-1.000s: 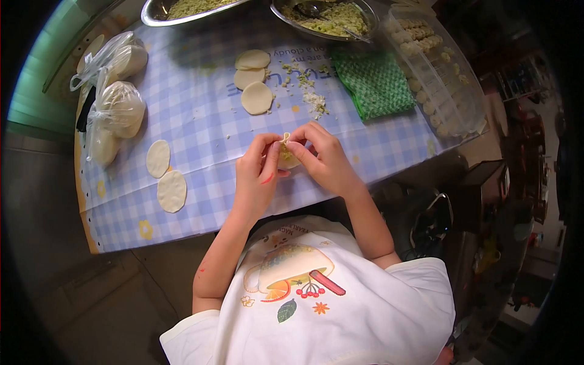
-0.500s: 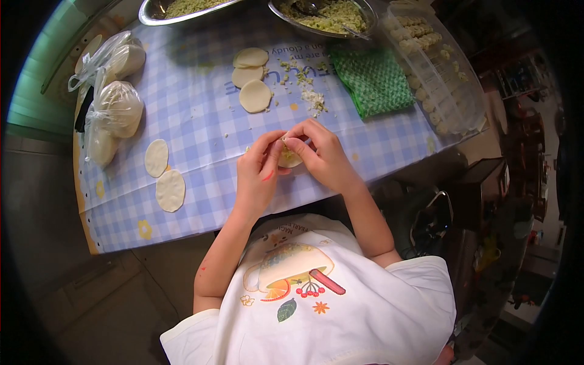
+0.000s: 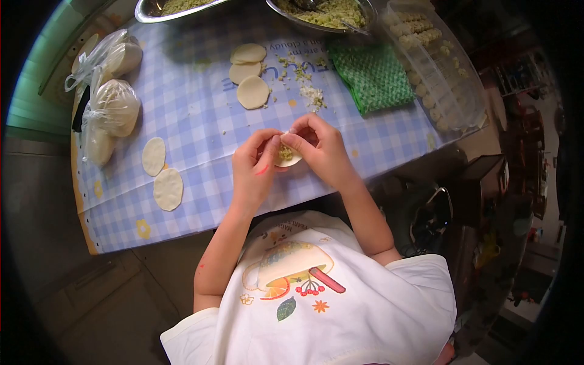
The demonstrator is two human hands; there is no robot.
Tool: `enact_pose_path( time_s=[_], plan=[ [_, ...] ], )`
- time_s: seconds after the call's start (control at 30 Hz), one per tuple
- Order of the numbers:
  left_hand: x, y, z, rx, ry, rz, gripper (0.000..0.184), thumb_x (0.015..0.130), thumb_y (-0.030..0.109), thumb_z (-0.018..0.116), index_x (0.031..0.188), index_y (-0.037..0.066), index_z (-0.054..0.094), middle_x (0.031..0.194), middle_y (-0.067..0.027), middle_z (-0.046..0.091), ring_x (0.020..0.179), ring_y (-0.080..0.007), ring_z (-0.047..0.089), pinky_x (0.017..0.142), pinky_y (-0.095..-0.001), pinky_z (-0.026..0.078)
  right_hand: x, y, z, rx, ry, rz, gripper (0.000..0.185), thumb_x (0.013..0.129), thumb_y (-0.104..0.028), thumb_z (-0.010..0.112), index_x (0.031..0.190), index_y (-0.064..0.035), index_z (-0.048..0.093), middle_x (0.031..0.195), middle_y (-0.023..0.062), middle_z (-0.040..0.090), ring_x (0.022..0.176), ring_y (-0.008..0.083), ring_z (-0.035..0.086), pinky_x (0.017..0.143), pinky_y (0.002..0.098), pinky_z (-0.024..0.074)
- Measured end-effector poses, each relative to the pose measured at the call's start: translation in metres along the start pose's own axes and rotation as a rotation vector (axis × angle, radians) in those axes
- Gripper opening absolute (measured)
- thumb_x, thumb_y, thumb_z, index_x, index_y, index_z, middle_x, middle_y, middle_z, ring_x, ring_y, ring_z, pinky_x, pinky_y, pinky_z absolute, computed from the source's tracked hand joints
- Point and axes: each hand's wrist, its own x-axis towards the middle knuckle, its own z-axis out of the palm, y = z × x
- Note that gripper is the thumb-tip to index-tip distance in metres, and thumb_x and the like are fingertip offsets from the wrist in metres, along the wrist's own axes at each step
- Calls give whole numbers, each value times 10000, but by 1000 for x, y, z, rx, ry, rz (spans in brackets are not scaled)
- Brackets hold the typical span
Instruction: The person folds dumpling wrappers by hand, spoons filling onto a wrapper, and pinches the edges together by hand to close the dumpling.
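Between my two hands, just above the near edge of the table, is a dumpling, a pale dough wrapper with chopped green filling showing. My left hand grips its left side, thumb and fingers pinching the dough. On the other side my right hand pinches the far upper edge, its fingertips close to the left ones. Part of the wrapper is hidden behind the fingers. Beyond my hands lie several overlapping round wrappers, beside scattered bits of filling and white flour.
Two more wrappers lie at left, below plastic bags of dough. Metal bowls of filling stand at the far edge. A green cloth lies at right, beside a clear plastic box holding rows of dumplings.
My fingers have shifted slightly on the wrapper's far edge, and more of the filling shows now. The view has moved a little; the other things stay in place.
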Motion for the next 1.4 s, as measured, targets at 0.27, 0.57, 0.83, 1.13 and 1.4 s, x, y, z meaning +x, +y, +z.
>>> enact_pose_path(
  time_s=[0.27, 0.57, 0.83, 1.13, 1.4],
  plan=[
    [1, 4, -2, -50, 52, -100, 179, 751, 138, 443, 809, -25, 493, 670, -53, 516, 567, -85, 507, 433, -181, 442, -7, -15, -15, -161, -130, -144, 158, 653, -16, 495, 810, -30, 504, 722, 85, 520, 641, 148, 514, 529, 230, 404],
    [2, 5, -7, -132, -32, -143, 176, 746, 145, 454, 818, -12, 492, 724, -72, 535, 595, -95, 519, 436, -167, 433, -13, -4, -22, -312, -278, -550, 264, 572, 66, 536, 804, -59, 538, 821, 74, 495, 684, 176, 506, 551, 231, 410],
    [3, 5, -5, -164, -45, -148, 168, 751, 130, 442, 835, -11, 479, 761, -81, 534, 616, -98, 515, 482, -183, 446, -11, -2, -18, -411, -164, -594, 154, 592, -38, 570, 727, -69, 503, 733, 60, 479, 581, 189, 499, 467, 259, 401],
    [0, 6, -3, -88, -1, -64, 145, 755, 104, 430, 827, -9, 485, 724, -57, 519, 636, -91, 504, 531, -212, 457, -11, -1, -10, -332, -107, -464, 117, 635, -63, 543, 712, -34, 460, 714, 81, 463, 534, 211, 474, 456, 274, 380],
    [-4, 4, -1, -100, 39, -1, 140, 753, 96, 433, 830, -9, 484, 727, -57, 520, 647, -93, 507, 548, -221, 460, -12, -3, -7, -284, -93, -431, 101, 651, -46, 524, 715, -20, 452, 695, 86, 451, 512, 168, 461, 447, 247, 379]
  ],
)
